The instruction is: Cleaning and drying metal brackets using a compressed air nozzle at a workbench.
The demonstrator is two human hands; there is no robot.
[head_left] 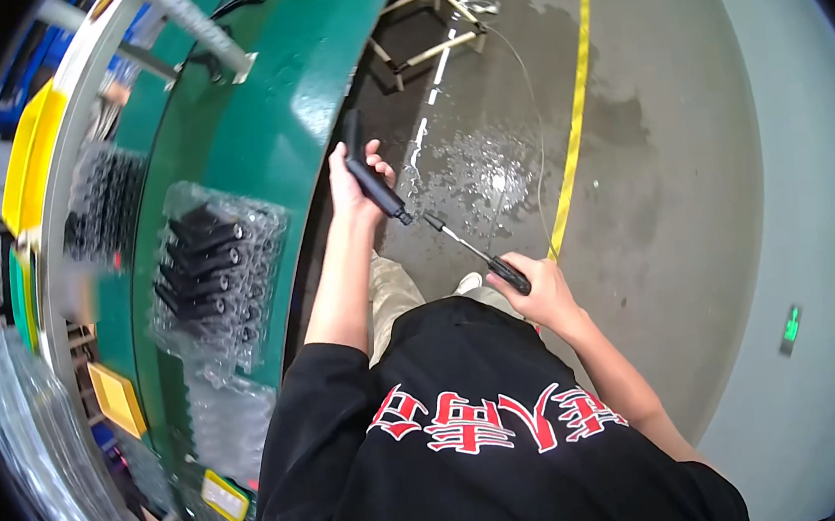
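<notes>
My left hand [355, 188] is closed around a black angled pistol-grip piece [375, 186], which looks like a spray gun body. Its narrow threaded-looking end points down and right. My right hand [541, 292] grips the black handle of a slim tool [466, 244] with a thin metal shaft and a small dark tip. That tip is close to the narrow end of the black piece; whether they touch I cannot tell. On the green bench to the left, several similar black pieces [202, 271] lie in a clear plastic tray [260, 237].
The green bench [267, 104] runs along my left. Yellow bins [117, 398] and stacked clear trays [48, 447] stand beside it. A wooden-legged stool frame [437, 48] is on the floor ahead. Water [490, 178] wets the grey floor near a yellow line [576, 135].
</notes>
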